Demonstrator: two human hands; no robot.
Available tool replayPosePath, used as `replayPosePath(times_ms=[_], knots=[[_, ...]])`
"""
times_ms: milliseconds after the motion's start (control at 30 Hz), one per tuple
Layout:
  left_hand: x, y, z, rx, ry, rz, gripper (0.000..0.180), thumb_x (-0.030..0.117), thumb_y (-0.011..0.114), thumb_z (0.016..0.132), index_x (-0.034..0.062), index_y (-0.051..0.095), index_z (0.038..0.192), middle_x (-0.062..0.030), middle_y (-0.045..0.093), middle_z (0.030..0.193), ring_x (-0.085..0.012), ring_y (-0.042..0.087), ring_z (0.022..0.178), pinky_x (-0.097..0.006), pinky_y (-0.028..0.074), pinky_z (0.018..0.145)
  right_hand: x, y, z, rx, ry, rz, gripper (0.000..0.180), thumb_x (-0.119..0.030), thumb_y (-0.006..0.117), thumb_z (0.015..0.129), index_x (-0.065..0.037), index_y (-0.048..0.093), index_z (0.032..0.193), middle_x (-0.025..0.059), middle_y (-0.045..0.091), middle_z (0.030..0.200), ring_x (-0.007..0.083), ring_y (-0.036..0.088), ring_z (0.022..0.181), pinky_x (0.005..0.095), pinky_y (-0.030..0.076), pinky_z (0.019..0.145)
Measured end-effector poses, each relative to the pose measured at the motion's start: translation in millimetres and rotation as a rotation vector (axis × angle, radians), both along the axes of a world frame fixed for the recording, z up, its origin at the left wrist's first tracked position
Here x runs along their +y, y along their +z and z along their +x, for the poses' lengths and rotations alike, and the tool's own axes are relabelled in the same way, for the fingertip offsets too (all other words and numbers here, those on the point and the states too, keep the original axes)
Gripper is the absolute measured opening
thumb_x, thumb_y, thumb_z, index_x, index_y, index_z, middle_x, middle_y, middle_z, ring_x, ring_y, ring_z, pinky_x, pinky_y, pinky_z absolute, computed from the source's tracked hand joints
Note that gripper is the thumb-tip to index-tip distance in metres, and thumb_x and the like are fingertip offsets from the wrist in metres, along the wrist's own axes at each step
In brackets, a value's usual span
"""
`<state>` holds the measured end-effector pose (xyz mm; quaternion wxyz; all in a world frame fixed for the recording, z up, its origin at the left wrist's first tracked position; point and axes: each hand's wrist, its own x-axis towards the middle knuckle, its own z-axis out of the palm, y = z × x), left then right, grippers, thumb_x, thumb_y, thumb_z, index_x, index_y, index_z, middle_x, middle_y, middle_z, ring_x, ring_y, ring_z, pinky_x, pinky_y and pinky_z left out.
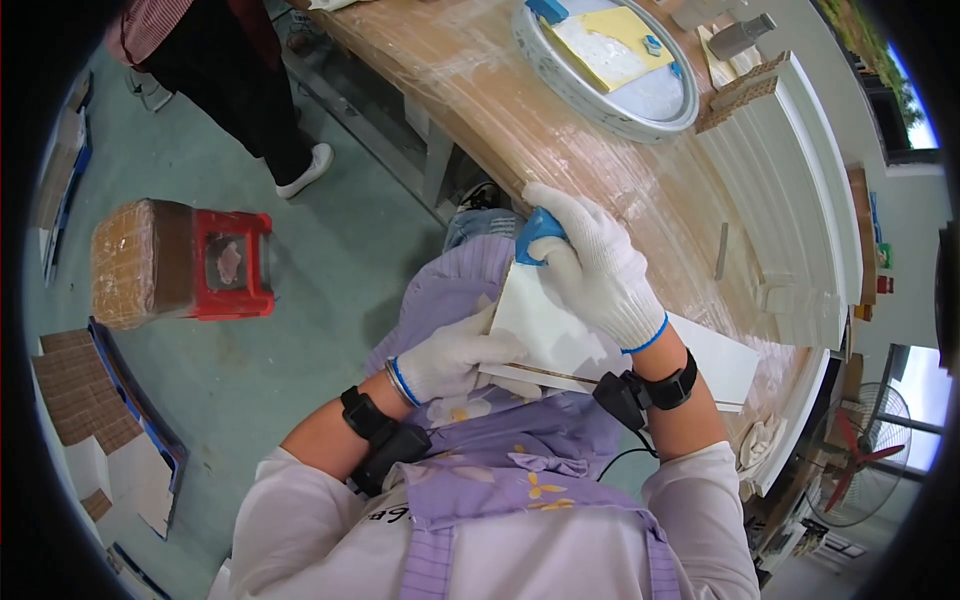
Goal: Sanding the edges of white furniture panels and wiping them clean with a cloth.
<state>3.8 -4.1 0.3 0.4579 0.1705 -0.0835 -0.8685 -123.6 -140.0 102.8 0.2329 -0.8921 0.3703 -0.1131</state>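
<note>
A white flat panel (548,318) is tilted over my lap, its thin brown edge toward me. My left hand (455,357), in a white knit glove, grips its left side, with the thumb on the face and the fingers partly hidden beneath. My right hand (603,262), gloved the same way, is closed round a small blue pad (539,234) at the panel's far corner. Whether the pad is sponge or something firmer I cannot tell. Another white board (712,362) lies on the table, partly behind my right forearm.
The film-covered table (470,75) carries a round white lid (690,112) with a yellow sheet (608,45), a grey bottle (742,36) and stacked white mouldings (805,180). On the floor stand a red stool (262,262) and a taped carton (145,262). A person (225,85) stands far left.
</note>
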Motion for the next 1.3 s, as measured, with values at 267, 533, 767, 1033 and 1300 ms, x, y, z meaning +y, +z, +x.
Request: replayPosePath(times_ms=[267, 533, 767, 1033, 1300], knots=[[2, 2, 1, 0.004, 0.007, -0.009, 0.069, 0.006, 0.055, 0.092, 0.0102, 0.018, 0.15, -0.0176, 0.053, 0.13, -0.031, 0.064, 0.106, -0.047, 0.057, 0.086, -2, -4, -19, 0.005, 0.116, -0.159, 0.046, -0.017, 0.063, 0.083, -0.017, 0.054, 0.128, 0.0132, 0.063, 0.107, 0.0349, 0.06, 0.102, 0.043, 0.05, 0.084], [2, -2, 3, 0.002, -0.012, -0.023, 0.067, 0.004, 0.054, 0.093, 0.0065, 0.017, 0.149, -0.0208, 0.053, 0.129, -0.037, 0.064, 0.109, -0.051, 0.057, 0.087, 1, 0, -12, 0.07, 0.08, -0.134, 0.045, -0.017, 0.063, 0.083, -0.016, 0.054, 0.128, 0.0133, 0.063, 0.107, 0.0345, 0.06, 0.102, 0.044, 0.05, 0.084], [2, -1, 1, 0.016, 0.004, 0.001, 0.068, 0.003, 0.055, 0.093, 0.0072, 0.017, 0.149, -0.0213, 0.053, 0.128, -0.0382, 0.064, 0.108, -0.052, 0.057, 0.087, 8, -5, -3, 0.004, 0.013, -0.231, 0.046, -0.016, 0.063, 0.082, -0.016, 0.054, 0.127, 0.0126, 0.063, 0.103, 0.0345, 0.061, 0.099, 0.0446, 0.051, 0.082], [3, -1, 1, 0.011, 0.007, -0.03, 0.065, 0.005, 0.055, 0.094, 0.0071, 0.019, 0.149, -0.0196, 0.05, 0.132, -0.0357, 0.062, 0.111, -0.052, 0.055, 0.089, -4, -3, -11, -0.038, 0.026, -0.179, 0.049, -0.015, 0.065, 0.081, -0.015, 0.053, 0.128, 0.013, 0.063, 0.105, 0.0344, 0.061, 0.099, 0.0449, 0.051, 0.081], [3, -2, 0, 0.044, 0.013, -0.063, 0.067, 0.011, 0.057, 0.094, 0.01, 0.021, 0.15, -0.0166, 0.054, 0.13, -0.0307, 0.064, 0.109, -0.046, 0.056, 0.089, -5, 5, 13, 0.024, 0.184, -0.293, 0.05, -0.015, 0.068, 0.079, -0.014, 0.054, 0.127, 0.0111, 0.063, 0.107, 0.032, 0.061, 0.097, 0.0405, 0.052, 0.078]])
